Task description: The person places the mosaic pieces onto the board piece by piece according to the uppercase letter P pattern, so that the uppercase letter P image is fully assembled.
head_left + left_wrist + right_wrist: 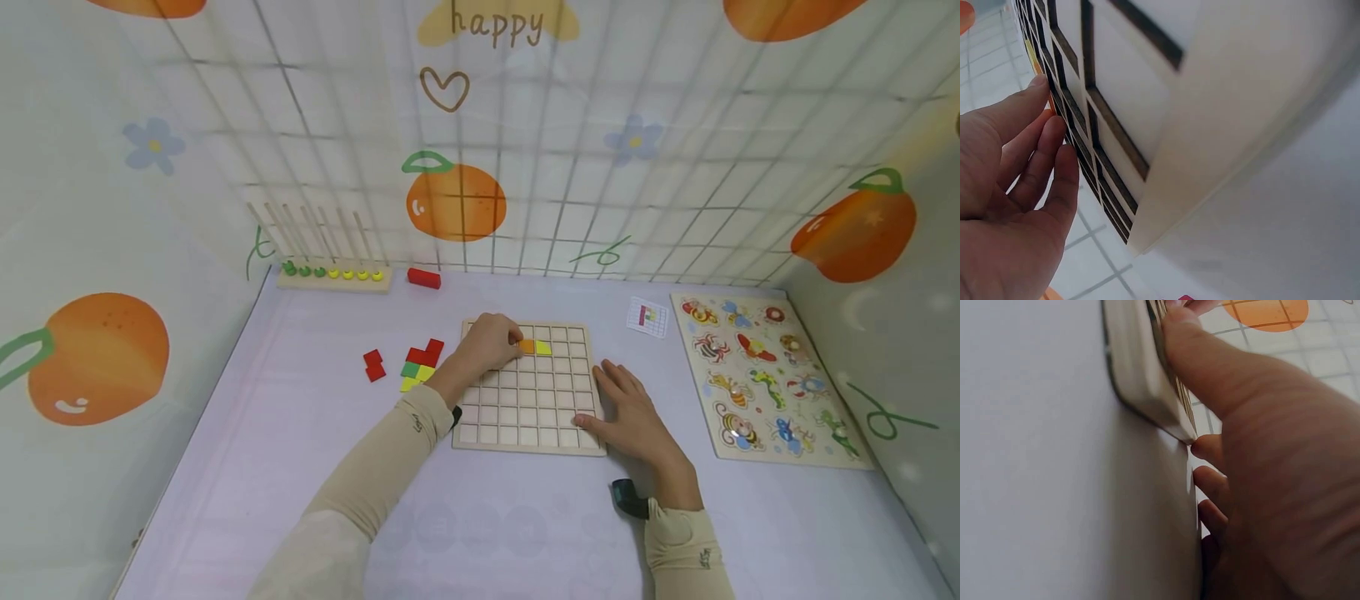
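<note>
A wooden grid board (pixel 528 451) lies flat on the table. My left hand (pixel 487 343) reaches over its upper left part, thumb and fingertips around an orange tile (pixel 528 347) in an upper row. The left wrist view shows orange between the thumb (pixel 1022 103) and a finger, close against the grid. Touching the orange tile on its right is a yellow tile (pixel 543 348). My right hand (pixel 626 412) rests at the board's right side. Its thumb (pixel 1194 356) lies on the rim, and the other fingers extend along the table beside the edge.
Left of the board lie red tiles (pixel 374 365) and a group of red, green and yellow tiles (pixel 411 368). Farther back stand a peg rack (pixel 333 283) and a red block (pixel 424 278). A pattern card (pixel 647 317) and an insect puzzle board (pixel 765 379) lie right.
</note>
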Tool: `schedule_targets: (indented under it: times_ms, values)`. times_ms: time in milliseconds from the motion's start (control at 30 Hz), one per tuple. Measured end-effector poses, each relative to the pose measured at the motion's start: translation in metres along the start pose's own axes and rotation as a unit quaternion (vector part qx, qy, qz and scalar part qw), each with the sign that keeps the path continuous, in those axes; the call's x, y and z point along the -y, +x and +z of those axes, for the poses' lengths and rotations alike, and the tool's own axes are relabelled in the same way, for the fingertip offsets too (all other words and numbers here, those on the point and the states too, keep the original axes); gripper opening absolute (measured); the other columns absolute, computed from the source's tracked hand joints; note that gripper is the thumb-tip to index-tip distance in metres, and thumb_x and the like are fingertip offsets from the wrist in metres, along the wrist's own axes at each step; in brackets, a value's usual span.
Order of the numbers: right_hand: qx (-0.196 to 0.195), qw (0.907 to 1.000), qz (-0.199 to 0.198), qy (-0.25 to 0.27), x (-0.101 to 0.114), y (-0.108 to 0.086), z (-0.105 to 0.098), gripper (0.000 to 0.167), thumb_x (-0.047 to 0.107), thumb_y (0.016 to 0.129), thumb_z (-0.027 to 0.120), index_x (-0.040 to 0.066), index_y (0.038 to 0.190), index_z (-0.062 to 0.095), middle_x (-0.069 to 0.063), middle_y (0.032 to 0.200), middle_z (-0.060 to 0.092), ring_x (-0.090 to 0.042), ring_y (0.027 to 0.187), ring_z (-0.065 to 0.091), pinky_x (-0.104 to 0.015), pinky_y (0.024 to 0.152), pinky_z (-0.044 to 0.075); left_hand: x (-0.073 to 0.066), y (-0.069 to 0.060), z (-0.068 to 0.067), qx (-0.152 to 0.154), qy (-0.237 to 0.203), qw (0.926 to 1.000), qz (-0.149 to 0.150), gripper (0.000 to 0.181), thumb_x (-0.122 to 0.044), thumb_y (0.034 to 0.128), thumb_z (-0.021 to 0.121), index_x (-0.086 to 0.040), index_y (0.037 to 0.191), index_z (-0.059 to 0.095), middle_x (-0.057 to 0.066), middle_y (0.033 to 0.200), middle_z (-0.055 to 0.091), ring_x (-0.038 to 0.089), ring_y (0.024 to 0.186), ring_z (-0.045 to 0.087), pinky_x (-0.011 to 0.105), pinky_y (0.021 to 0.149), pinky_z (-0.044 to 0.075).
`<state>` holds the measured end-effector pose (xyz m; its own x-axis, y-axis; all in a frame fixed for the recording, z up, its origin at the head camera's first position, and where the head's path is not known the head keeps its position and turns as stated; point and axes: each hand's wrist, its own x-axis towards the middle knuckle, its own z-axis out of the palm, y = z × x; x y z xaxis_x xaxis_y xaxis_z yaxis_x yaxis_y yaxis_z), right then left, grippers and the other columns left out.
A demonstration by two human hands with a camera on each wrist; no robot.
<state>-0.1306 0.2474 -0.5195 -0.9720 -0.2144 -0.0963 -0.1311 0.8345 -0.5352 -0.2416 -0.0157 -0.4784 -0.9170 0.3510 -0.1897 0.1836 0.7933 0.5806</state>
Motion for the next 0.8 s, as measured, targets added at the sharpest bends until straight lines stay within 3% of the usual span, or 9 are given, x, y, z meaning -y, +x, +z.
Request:
schedule_targets:
  times_ms: [367, 800]
  values:
    - [-0.001, 1.0000, -0.001, -0.003, 0.001, 0.002, 0.001, 0.097, 0.054, 0.087, 0.074, 0.005, 0.159, 0.032, -0.019, 0.169, 0.022, -0.046, 0.156, 0.013, -0.070, 0.120, 0.021, 0.001, 0.000, 0.000, -0.003, 0.014, 0.9999, 0.002, 0.029, -0.021, 0.0952, 0.071, -0.008, 0.121, 0.075, 0.005, 0.109, 0.070, 0.021, 0.099, 0.057, 0.035, 0.091, 0.051]
    - [-0.008, 0.9999, -0.005, -0.005, -0.006, 0.003, 0.004, 0.098, 0.055, 0.086, 0.075, 0.005, 0.159, 0.033, -0.018, 0.168, 0.022, -0.046, 0.156, 0.013, -0.070, 0.119, 0.021, 0.020, -0.004, -0.005, -0.007, -0.064, 0.9976, 0.026, 0.036, -0.023, 0.0928, 0.075, -0.012, 0.127, 0.073, 0.003, 0.116, 0.072, 0.018, 0.104, 0.063, 0.034, 0.094, 0.054]
